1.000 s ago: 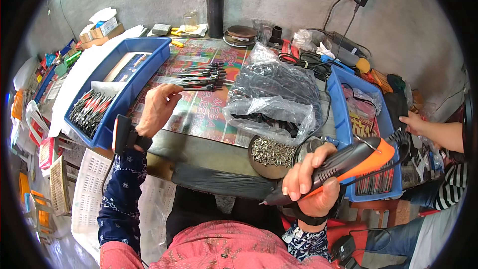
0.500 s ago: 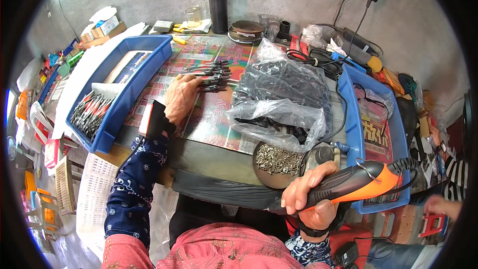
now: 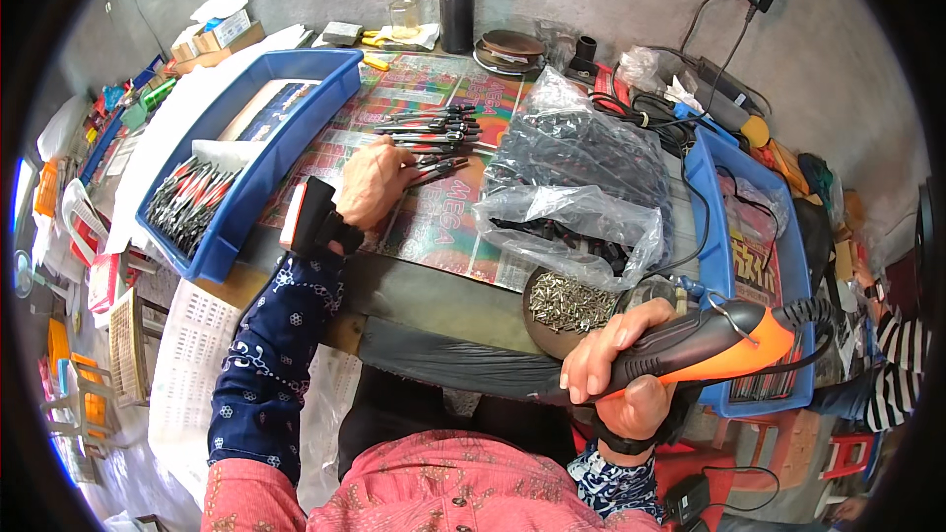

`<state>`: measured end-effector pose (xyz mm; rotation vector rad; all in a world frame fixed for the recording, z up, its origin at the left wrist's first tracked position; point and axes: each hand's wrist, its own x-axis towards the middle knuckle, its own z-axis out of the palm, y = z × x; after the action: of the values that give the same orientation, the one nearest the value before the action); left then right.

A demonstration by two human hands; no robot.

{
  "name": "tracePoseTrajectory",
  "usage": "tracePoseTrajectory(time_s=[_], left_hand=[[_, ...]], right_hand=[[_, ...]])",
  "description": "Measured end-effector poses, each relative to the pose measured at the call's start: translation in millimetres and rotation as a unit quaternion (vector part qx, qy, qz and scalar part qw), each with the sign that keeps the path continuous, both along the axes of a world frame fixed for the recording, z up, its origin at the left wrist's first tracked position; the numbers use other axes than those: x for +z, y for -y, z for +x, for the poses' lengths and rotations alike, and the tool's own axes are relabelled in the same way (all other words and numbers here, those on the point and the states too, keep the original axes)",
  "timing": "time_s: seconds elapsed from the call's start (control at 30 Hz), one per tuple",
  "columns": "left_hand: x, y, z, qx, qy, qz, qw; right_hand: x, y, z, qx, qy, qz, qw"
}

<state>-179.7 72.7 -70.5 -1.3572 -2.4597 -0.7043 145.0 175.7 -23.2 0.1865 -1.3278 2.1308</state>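
My right hand (image 3: 616, 365) is wrapped round a black-and-orange electric screwdriver (image 3: 705, 345) with a hanging hook and a coiled cord. The tool lies across my palm, above the table's front edge. My left hand (image 3: 377, 182) is at the near left end of a pile of slender black-and-red pen-like pieces (image 3: 434, 128). Its fingers are curled and pressed together on the end of the nearest piece; the tips are partly hidden. A round bowl (image 3: 544, 333) holds many small metal screws (image 3: 572, 303), close by my right hand. Behind it sits a clear plastic bag (image 3: 581, 177) of black parts.
At left, a blue bin (image 3: 212, 264) holds more black-and-red pieces. Another blue bin (image 3: 711, 187) stands at right with cables beside it. A black flask (image 3: 457, 0) and stacked round dishes (image 3: 510, 44) are near the wall. A person's striped sleeve (image 3: 897, 374) shows far right.
The whole view has shifted, so the table things appear farther right. My left fingers have drawn back toward the near left edge of the pile, whose pieces are spread differently. The screwdriver stays in my right hand.
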Motion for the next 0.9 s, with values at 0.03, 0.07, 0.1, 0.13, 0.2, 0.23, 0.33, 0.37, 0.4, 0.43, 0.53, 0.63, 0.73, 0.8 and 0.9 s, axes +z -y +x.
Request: tracePoseTrajectory(time_s=[0.03,0.07,0.1,0.13,0.2,0.23,0.33,0.37,0.4,0.43,0.53,0.63,0.73,0.8,0.9], left_hand=[[0,0,0,0.002,0.004,-0.011,1.000],[0,1,0,-0.001,0.020,-0.002,1.000],[0,2,0,0.011,0.025,0.006,1.000],[-1,3,0,0.021,0.025,0.017,0.999],[-3,5,0,0.035,0.025,0.050,0.998],[-4,6,0,0.036,0.050,0.063,0.996],[-3,12,1,0.035,0.115,0.077,0.990],[-1,14,3,0.032,0.108,0.083,0.990],[3,16,4,0.020,0.076,0.123,0.989],[5,19,9,0.029,0.072,0.138,0.987],[21,33,30,-0.030,0.125,0.221,0.967],[37,55,73,-0.063,0.232,0.270,0.933],[46,82,119,-0.049,0.382,0.240,0.891],[43,98,147,-0.052,0.465,0.239,0.851],[33,118,181,-0.047,0.574,0.249,0.779]], right_hand=[[0,1,-1,0.004,-0.006,-0.021,1.000],[0,4,-1,0.006,-0.012,-0.044,0.999],[1,6,-2,0.008,-0.019,-0.068,0.997],[1,7,-3,0.006,-0.020,-0.063,0.998],[3,9,-5,-0.001,-0.024,-0.055,0.998],[4,9,-6,-0.005,-0.029,-0.048,0.998],[8,10,-7,-0.014,-0.035,-0.041,0.998],[9,10,-8,-0.021,-0.038,-0.024,0.999],[10,10,-9,-0.027,-0.046,-0.011,0.999],[10,11,-10,-0.037,-0.049,-0.001,0.998],[13,14,-10,-0.029,-0.064,0.032,0.997],[17,17,-9,-0.031,-0.042,0.078,0.996],[19,22,-11,-0.033,-0.030,0.108,0.993],[20,28,-14,-0.031,-0.028,0.110,0.993],[22,37,-18,-0.001,-0.054,0.061,0.997]])
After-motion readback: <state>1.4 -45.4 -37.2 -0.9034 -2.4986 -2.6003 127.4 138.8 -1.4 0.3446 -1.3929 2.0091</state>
